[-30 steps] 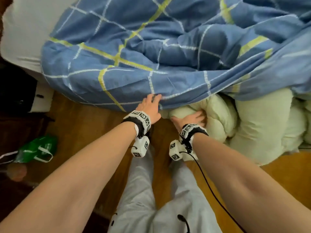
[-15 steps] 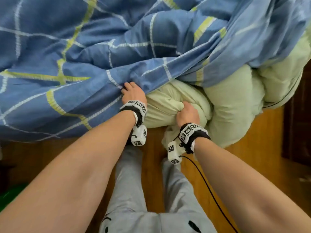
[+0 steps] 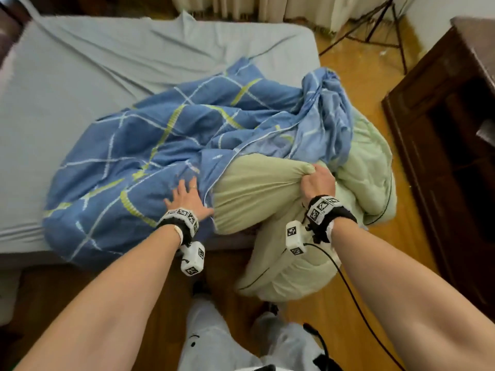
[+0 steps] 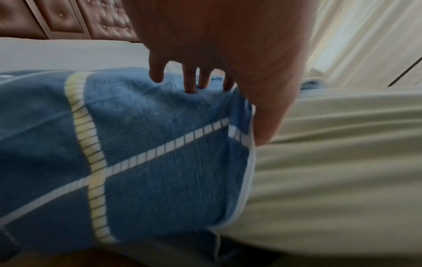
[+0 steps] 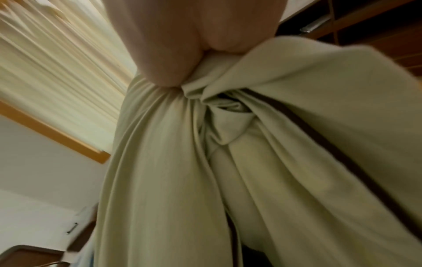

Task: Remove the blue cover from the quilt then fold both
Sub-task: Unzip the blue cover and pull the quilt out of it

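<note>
The blue cover (image 3: pixel 150 159) with white and yellow check lines lies crumpled on the bed, its open edge around the pale green quilt (image 3: pixel 257 191). My left hand (image 3: pixel 188 198) presses flat on the cover beside that edge, fingers spread; in the left wrist view the fingers (image 4: pixel 189 79) touch the blue cover (image 4: pixel 148 144) next to the quilt (image 4: pixel 331 162). My right hand (image 3: pixel 317 180) grips a bunched fistful of quilt, lifted off the bed's end. The quilt (image 5: pixel 251 162) hangs in folds below the right hand (image 5: pixel 182 45). Much of the quilt spills toward the floor.
The bed (image 3: pixel 93 76) has a grey sheet. A dark wooden cabinet (image 3: pixel 450 145) stands close on the right, with a strip of wood floor (image 3: pixel 409 236) between. A tripod (image 3: pixel 380 25) and curtains (image 3: pixel 267 6) are at the back. My legs (image 3: pixel 214 341) stand at the bed's end.
My right hand has pulled the quilt up and to the right, further out of the cover. My left hand let go of the cover's edge and now lies flat on it. The view pulled back.
</note>
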Action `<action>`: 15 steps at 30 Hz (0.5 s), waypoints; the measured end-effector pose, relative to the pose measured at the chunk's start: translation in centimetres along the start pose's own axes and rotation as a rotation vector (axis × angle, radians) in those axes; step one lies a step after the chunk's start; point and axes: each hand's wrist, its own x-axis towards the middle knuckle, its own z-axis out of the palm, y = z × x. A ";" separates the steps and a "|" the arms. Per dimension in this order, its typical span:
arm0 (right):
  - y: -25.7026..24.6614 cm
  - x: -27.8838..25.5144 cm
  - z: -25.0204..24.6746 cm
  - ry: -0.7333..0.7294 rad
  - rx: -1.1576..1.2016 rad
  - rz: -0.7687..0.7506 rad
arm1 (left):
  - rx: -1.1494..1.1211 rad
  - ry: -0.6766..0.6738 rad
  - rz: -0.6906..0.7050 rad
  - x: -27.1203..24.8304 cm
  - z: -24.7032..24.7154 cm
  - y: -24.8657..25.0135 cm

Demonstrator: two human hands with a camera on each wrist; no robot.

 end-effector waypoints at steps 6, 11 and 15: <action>-7.3 0.6 -3.4 0.024 0.096 -0.277 | -0.431 -0.067 -0.423 -3.6 0.9 4.2; -9.7 2.7 -1.9 0.054 0.159 -0.254 | -0.294 -0.171 -0.144 -0.7 1.3 3.7; -11.3 4.6 -0.5 0.060 0.142 -0.230 | -0.090 0.018 0.024 1.7 1.5 3.5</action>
